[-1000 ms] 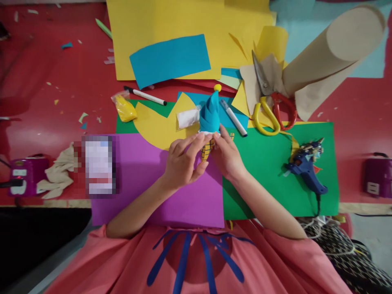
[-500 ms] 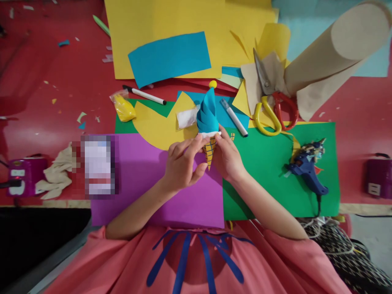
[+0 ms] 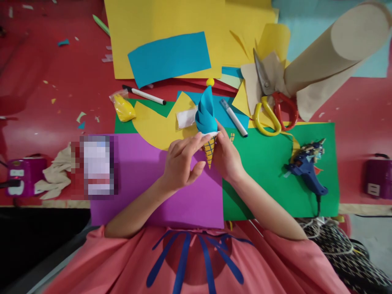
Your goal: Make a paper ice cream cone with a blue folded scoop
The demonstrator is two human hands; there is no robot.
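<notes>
A paper ice cream cone point(image 3: 206, 112) is held upright between both hands, over the purple and green sheets. It has a blue swirled top with a small yellow ball point(image 3: 210, 82) at its tip, a white band, and a yellow cone with dark grid lines. My left hand point(image 3: 183, 161) has its fingertips on the white band from the left, its thumb apart below. Around the right side of the band and cone curls my right hand point(image 3: 228, 157), its thumb near the band; some of its fingers are hidden behind the cone.
Scissors point(image 3: 268, 116), a white marker point(image 3: 234, 117) and a blue glue gun point(image 3: 308, 169) lie to the right. A large beige roll point(image 3: 327, 49) is at the upper right. On the left are a black-capped pen point(image 3: 147, 96), a yellow clay packet point(image 3: 124, 107) and a blurred-out rectangular item point(image 3: 98, 165).
The ice cream cone has shifted slightly left, its tip tilting a little more to the left. Both hands keep their hold with small finger movements.
</notes>
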